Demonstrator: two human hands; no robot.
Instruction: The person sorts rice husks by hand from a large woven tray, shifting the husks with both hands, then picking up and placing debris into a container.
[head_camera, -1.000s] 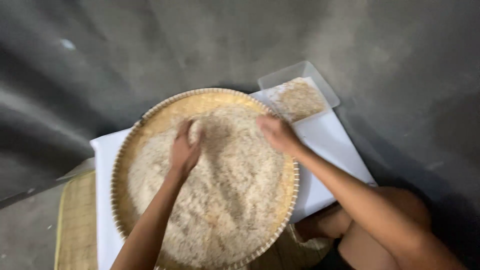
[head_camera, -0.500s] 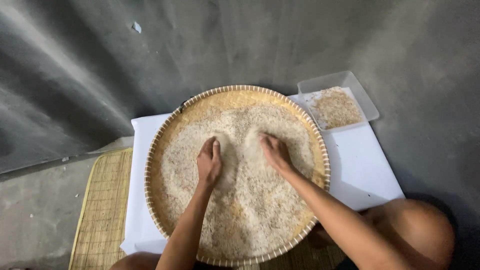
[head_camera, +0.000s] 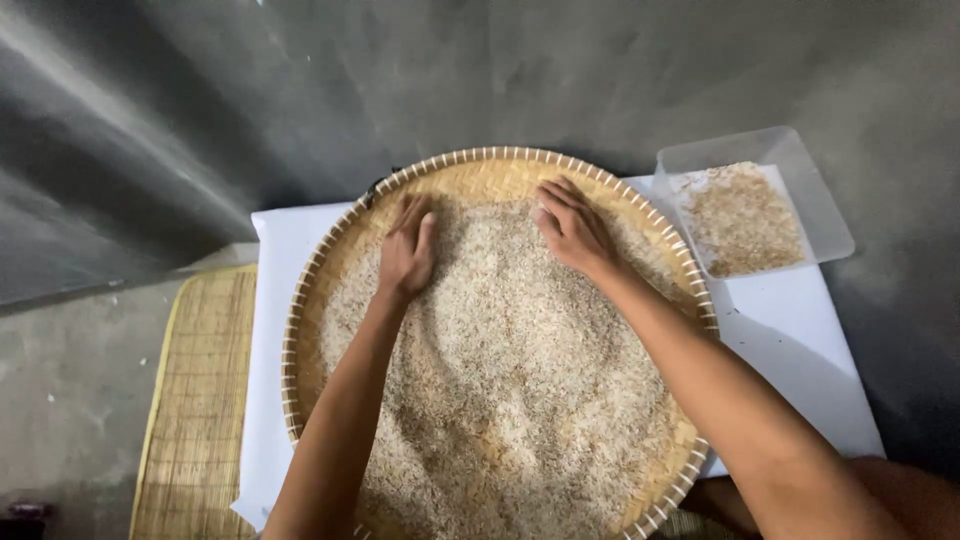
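Left hand (head_camera: 408, 252), right hand (head_camera: 572, 228) flat on rice (head_camera: 510, 380)

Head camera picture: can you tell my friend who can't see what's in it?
Two hands, left hand and right hand, press flat on rice in a round woven tray. A clear tub of husks sits at the right.

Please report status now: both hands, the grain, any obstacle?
Left hand and right hand flat, open on rice. Rice spread in round woven tray. Nothing in the way; plastic container apart, beside tray.
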